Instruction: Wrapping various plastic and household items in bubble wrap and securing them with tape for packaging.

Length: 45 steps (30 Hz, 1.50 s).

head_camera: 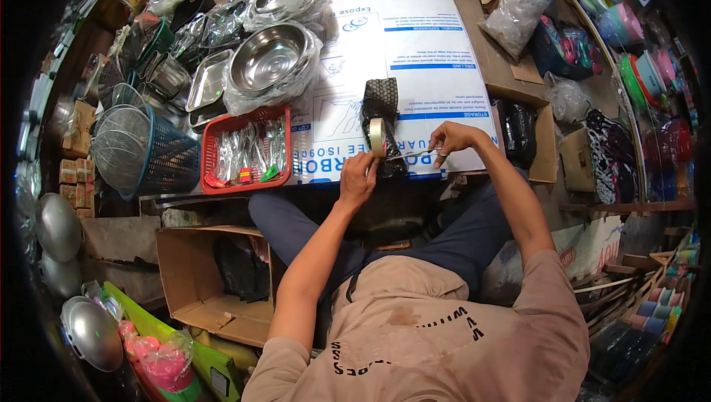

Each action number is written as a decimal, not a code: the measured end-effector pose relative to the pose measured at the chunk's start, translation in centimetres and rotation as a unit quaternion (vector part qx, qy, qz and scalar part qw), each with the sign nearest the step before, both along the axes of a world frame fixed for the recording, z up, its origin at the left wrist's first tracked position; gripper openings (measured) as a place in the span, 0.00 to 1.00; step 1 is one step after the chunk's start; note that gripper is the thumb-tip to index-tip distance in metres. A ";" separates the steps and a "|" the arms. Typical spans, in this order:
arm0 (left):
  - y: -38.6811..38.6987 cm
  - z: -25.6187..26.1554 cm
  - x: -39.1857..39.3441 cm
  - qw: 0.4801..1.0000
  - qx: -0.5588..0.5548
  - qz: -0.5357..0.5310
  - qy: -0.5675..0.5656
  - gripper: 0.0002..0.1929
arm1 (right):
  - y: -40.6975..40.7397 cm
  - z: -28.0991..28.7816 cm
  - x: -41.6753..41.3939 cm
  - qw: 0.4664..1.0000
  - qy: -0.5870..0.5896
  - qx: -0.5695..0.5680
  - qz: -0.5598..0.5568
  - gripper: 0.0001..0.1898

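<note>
On the printed white board (344, 146) covering the table lies a bundle in black bubble wrap (382, 96), near the front edge. A roll of pale tape (376, 136) stands on edge against it. My left hand (359, 175) has its fingertips together at the lower edge of the roll, seemingly pinching the tape. My right hand (449, 141) is to the right of the bundle, its fingers in the handles of metal scissors (414, 154). The blades point left across the bundle, reaching near the roll. Whether the blades touch the tape cannot be told.
Left of the bundle stand a red plastic basket (288, 149) of wrapped cutlery, steel basins (269, 58) in clear plastic and a blue basket (172, 152) with wire strainers. A cardboard box (547, 141) holding black packages adjoins the table's right side. Another open box (189, 280) sits below left.
</note>
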State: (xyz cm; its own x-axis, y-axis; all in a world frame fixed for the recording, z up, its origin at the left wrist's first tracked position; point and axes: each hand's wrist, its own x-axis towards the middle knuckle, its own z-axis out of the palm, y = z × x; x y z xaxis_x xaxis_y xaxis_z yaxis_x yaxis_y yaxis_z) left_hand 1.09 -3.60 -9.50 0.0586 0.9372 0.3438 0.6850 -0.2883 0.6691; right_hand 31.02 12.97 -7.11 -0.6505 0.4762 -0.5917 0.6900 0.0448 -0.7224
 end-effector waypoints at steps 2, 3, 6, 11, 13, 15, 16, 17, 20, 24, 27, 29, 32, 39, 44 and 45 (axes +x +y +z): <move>0.0 0.1 -0.3 1.000 0.001 -0.002 0.004 0.08 | 0.1 -0.1 -0.1 1.000 0.009 -0.008 -0.002 0.29; 0.1 0.0 -0.2 1.000 0.001 -0.005 0.006 0.08 | 0.2 -0.2 -0.1 1.000 0.009 -0.007 -0.005 0.29; 0.2 -0.2 0.1 1.000 -0.006 0.008 0.016 0.10 | 0.4 -0.5 -0.4 1.000 0.006 0.004 0.000 0.28; 0.2 -0.8 0.1 1.000 -0.001 0.023 0.018 0.09 | 0.3 0.3 -1.0 1.000 0.007 0.016 0.002 0.28; 0.3 -0.8 0.2 1.000 -0.002 0.027 0.013 0.09 | 0.2 0.4 -1.0 1.000 0.005 0.015 -0.005 0.28; 0.3 -0.7 0.3 0.999 -0.001 0.034 0.003 0.09 | 0.2 0.4 -1.0 1.000 0.003 0.013 -0.011 0.27; 0.2 -0.7 0.4 0.999 -0.002 0.034 0.002 0.09 | 0.1 0.4 -0.9 1.000 -0.001 0.011 -0.012 0.27; 0.2 -0.7 0.5 0.999 0.002 0.038 -0.004 0.09 | 0.1 0.4 -0.8 1.000 -0.005 0.009 -0.014 0.27; 0.0 -0.9 1.2 0.999 0.013 0.051 -0.013 0.09 | 0.1 0.4 -0.7 1.000 -0.001 0.009 -0.014 0.26; -0.5 -1.5 2.6 0.996 0.002 0.081 -0.045 0.11 | -0.1 0.6 -0.7 1.000 -0.001 0.026 -0.012 0.25; -0.6 -2.1 3.4 0.993 0.021 0.105 -0.056 0.12 | -0.2 0.6 -0.7 1.000 -0.007 0.015 -0.020 0.26; -0.5 -2.5 3.4 0.993 0.031 0.102 -0.058 0.11 | -0.3 0.6 -0.6 1.000 -0.006 0.004 -0.022 0.27; -0.2 -2.4 3.1 0.993 0.025 0.095 -0.065 0.10 | -0.2 0.7 -0.4 1.000 0.005 -0.001 -0.018 0.29; 0.5 -2.0 2.7 0.996 0.004 0.076 -0.048 0.11 | 0.4 0.9 -0.6 1.000 -0.003 -0.001 -0.006 0.31; 0.6 -1.8 2.2 0.996 -0.008 0.069 -0.052 0.11 | 0.7 1.6 -1.2 0.998 -0.022 0.050 0.018 0.31; 0.6 -1.8 2.2 0.996 -0.010 0.069 -0.052 0.11 | 0.7 1.7 -1.4 0.998 -0.022 0.050 0.019 0.31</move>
